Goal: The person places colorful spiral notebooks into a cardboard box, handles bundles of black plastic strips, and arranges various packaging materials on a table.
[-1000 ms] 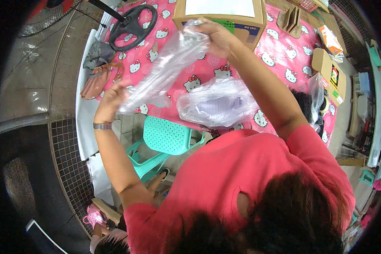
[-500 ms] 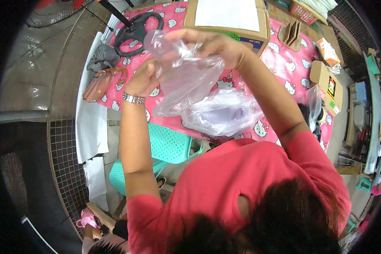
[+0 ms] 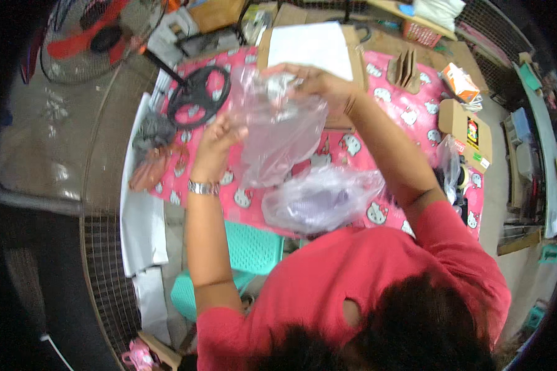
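A clear plastic bag (image 3: 281, 145) hangs spread out above the table, its top bunched up. My right hand (image 3: 319, 83) grips that bunched top from the right, fingers pointing left. At the bag's left edge is my left hand (image 3: 220, 142), with a metal watch band on the wrist; its fingers are curled and the thumb tip overlaps the plastic, somewhat blurred. Nearer to me, a second clear plastic bag (image 3: 353, 188) lies on the table with something lilac and ribbed-looking (image 3: 320, 201) inside.
Pink patterned cloth (image 3: 241, 207) covers the table. Behind my hands stands a cardboard box (image 3: 358, 59) with a white sheet on top. A black steering wheel (image 3: 178, 99) lies back left, near a red-bladed fan (image 3: 62, 48). An opened carton (image 3: 464, 133) is at right; turquoise chairs (image 3: 254, 247) stand below the front edge.
The view has shifted, showing more behind the table. My left hand has drawn lower, to the bag's left edge, with its fingers curled. My right hand still grips the bunched top.
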Action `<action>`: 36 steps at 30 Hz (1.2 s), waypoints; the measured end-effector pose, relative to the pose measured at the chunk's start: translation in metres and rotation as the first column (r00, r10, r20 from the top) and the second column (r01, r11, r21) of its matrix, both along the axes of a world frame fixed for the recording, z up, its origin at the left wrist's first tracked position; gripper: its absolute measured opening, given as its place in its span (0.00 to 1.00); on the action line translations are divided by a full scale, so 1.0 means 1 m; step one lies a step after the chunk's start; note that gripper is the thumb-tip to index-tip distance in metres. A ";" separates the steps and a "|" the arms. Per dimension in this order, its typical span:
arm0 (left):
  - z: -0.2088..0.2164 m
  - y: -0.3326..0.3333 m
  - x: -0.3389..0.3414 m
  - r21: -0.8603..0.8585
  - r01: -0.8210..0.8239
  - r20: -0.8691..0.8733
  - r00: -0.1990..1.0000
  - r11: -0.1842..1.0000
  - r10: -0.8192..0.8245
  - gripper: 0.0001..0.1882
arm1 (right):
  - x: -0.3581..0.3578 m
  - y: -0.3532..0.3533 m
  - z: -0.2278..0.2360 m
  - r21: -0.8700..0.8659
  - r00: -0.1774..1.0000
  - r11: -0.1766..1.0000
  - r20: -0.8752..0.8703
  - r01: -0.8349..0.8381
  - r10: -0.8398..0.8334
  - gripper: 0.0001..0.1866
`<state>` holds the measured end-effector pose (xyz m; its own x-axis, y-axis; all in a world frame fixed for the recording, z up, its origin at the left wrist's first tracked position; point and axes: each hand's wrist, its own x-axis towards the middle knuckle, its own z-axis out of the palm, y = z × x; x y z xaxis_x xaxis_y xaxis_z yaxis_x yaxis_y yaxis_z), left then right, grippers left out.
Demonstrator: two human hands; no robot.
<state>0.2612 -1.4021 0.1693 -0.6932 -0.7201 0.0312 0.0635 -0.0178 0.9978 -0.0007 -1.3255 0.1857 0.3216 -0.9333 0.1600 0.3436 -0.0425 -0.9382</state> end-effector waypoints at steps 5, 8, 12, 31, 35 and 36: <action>-0.003 -0.013 0.015 -0.019 -0.023 0.032 0.999 1.000 0.024 0.14 | 0.008 -0.012 0.009 -0.119 0.960 0.982 -0.223 0.148 -0.172 0.28; 0.003 -0.005 -0.009 0.025 -0.071 -0.103 0.992 0.997 0.073 0.11 | 0.014 -0.009 -0.001 -0.670 0.089 0.337 -0.377 0.662 -0.922 0.25; 0.019 0.036 -0.043 0.313 -0.192 -0.216 0.939 0.930 0.267 0.09 | 0.070 0.029 0.005 -0.725 0.363 0.489 -0.342 0.486 -0.867 0.18; -0.016 -0.011 0.022 -0.449 0.044 0.256 0.963 0.893 0.081 0.09 | -0.011 0.046 0.008 0.228 0.584 0.882 0.677 0.412 -0.448 0.04; 0.014 -0.037 0.043 0.103 -0.388 -0.083 0.914 0.916 0.397 0.02 | -0.029 0.052 0.017 -0.226 0.403 0.723 -0.705 0.654 -0.584 0.24; 0.023 -0.028 0.029 0.109 -0.374 -0.085 0.920 0.921 0.383 0.02 | -0.025 0.052 0.009 -0.224 0.391 0.714 -0.709 0.664 -0.587 0.24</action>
<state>0.2899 -1.4305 0.1926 -0.3647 -0.9310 0.0110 0.1849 -0.0609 0.9809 -0.0253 -1.2733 0.1942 -0.3918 -0.9158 0.0882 -0.4923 0.1277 -0.8610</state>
